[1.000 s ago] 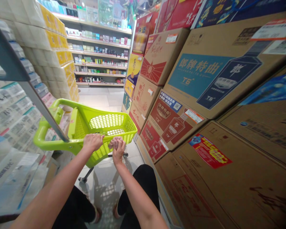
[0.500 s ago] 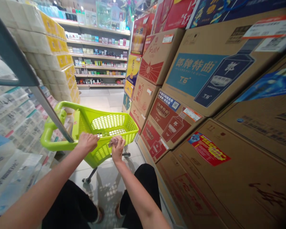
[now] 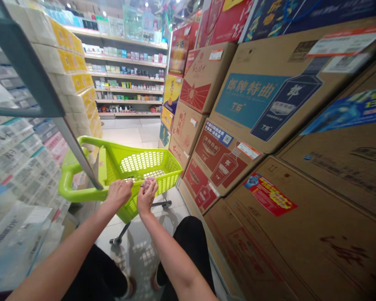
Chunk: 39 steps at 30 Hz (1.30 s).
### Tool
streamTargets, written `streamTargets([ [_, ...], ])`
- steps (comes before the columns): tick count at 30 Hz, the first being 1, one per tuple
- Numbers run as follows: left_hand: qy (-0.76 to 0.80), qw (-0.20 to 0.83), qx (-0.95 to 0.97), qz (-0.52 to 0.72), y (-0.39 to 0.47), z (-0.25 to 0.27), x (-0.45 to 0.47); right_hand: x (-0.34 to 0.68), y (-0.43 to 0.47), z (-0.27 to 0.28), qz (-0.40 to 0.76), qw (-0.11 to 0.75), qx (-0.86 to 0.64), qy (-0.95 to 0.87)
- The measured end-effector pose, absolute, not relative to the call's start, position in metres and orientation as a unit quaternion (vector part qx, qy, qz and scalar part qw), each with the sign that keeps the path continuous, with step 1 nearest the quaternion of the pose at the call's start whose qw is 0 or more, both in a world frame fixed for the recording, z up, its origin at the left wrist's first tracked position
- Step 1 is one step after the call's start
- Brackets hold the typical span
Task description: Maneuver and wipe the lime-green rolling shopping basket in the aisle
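A lime-green shopping cart [image 3: 150, 171] with latticed sides stands in front of my knees. My left hand [image 3: 120, 193] is closed over the near side rim of the basket. Just right of it, my right hand [image 3: 146, 200] is closed on a crumpled pinkish-grey cloth [image 3: 149, 183] and rests against the same side of the cart. The cloth is bunched up, and part of it is hidden by the fingers. From the cart's handle end a grey metal pole [image 3: 80, 154] rises to a large dark grey frame at the upper left.
Stacked cardboard cartons [image 3: 253, 104] line the right side close by. On the left are wrapped paper packs [image 3: 59, 54] and plastic-wrapped packages [image 3: 15, 225]. Shelves with small goods [image 3: 128, 67] stand at the far end of the tiled aisle [image 3: 134, 129].
My right hand has moved left with the cloth along the cart's rim, closer to my left hand. My left hand keeps its grip on the rim. The view has shifted slightly.
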<state>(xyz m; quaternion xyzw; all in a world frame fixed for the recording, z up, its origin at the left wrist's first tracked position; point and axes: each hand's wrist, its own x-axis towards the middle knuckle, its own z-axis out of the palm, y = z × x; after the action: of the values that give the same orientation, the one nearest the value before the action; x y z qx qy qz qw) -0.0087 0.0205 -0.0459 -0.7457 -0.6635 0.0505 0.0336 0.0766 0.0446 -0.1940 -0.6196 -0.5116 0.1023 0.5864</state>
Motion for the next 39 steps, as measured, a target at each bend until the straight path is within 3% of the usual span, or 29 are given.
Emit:
streamTargets([
  [7,-0.612,0.166,-0.773,0.015,-0.011,-0.013,-0.018,0.08,0.024,-0.198,0.033,0.526,-0.429,-0.734],
  [15,-0.607,0.141,-0.78,0.062,0.003,-0.024,-0.044,0.12,0.056,-0.219,0.045,0.559,-0.591,-0.58],
  [22,-0.584,0.139,-0.799,0.026,0.01,-0.034,-0.052,0.067,0.026,-0.233,-0.005,0.437,-0.416,-0.798],
  [29,-0.585,0.15,-0.797,0.01,0.011,-0.041,-0.052,0.106,0.054,-0.216,0.07,0.545,-0.609,-0.572],
  [35,-0.584,0.147,-0.798,0.022,0.016,-0.038,-0.044,0.067,0.039,-0.189,0.102,0.547,-0.542,-0.63],
  [39,-0.586,0.152,-0.795,0.024,0.017,-0.038,-0.039,0.062,0.024,-0.204,0.066,0.511,-0.467,-0.718],
])
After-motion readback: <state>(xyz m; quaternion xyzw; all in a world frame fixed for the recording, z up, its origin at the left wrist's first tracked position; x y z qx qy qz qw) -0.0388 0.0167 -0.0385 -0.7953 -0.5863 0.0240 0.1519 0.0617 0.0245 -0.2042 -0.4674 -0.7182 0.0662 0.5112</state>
